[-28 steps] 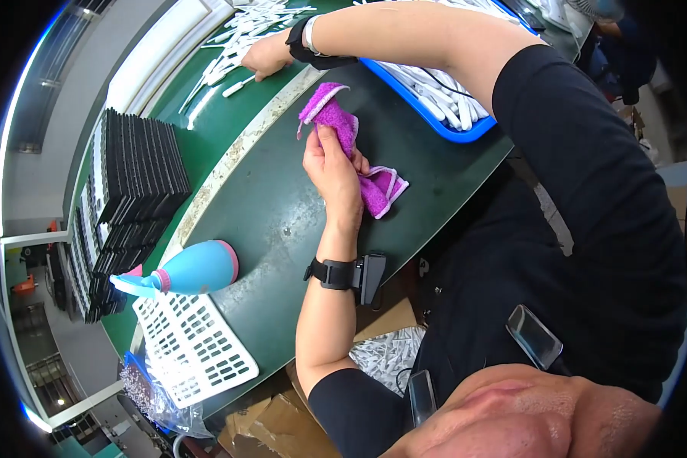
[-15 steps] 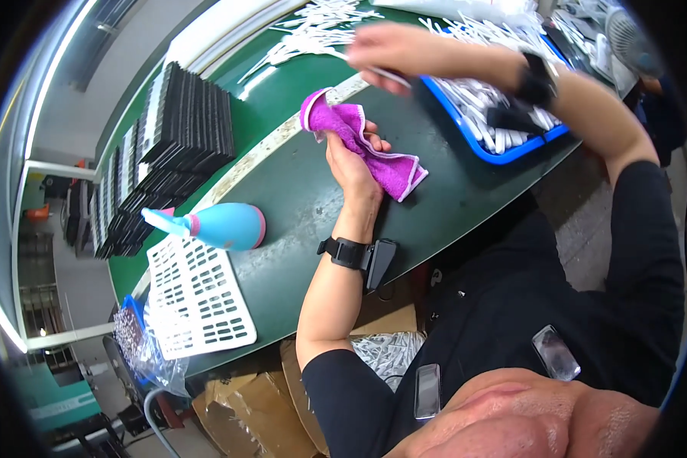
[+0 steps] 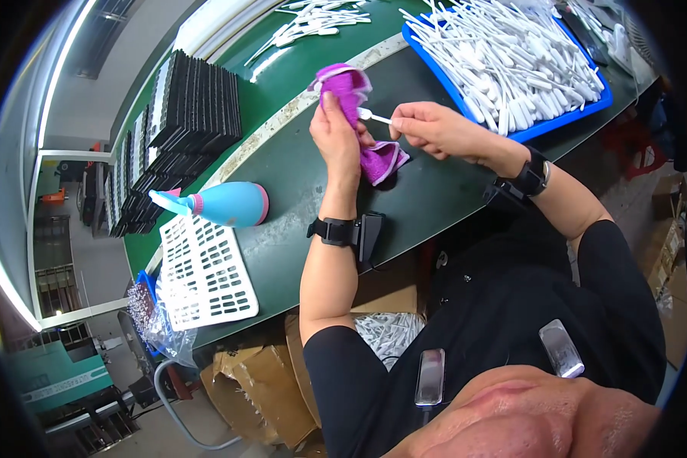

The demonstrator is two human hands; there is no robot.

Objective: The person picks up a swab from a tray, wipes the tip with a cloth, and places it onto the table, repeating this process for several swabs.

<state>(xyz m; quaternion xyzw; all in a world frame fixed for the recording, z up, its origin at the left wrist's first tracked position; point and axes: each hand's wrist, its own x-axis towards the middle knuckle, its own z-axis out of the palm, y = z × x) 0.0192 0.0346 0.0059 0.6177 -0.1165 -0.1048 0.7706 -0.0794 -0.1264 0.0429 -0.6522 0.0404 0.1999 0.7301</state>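
Note:
My left hand point(image 3: 336, 139) is closed around a purple cloth point(image 3: 349, 90) with a pale edge, whose lower end hangs below the fingers. In my right hand point(image 3: 435, 130), pinched between the fingertips, is the thin stem of a white plastic stick point(image 3: 380, 117). Its wider end meets the cloth, and part of it may be covered there. A blue tray point(image 3: 538, 131) right of my right hand is heaped with similar white sticks point(image 3: 511, 61).
A light blue spray bottle point(image 3: 233, 204) stands by a white slotted panel point(image 3: 206, 275) on the left. Behind them rise stacks of black trays point(image 3: 195, 103). More white sticks point(image 3: 313, 23) lie on the far green surface. Cardboard boxes point(image 3: 263, 389) sit below the table.
My right hand has come down from above the far side, bringing a white stick to the cloth. The cloth is now bunched more upright in my left hand.

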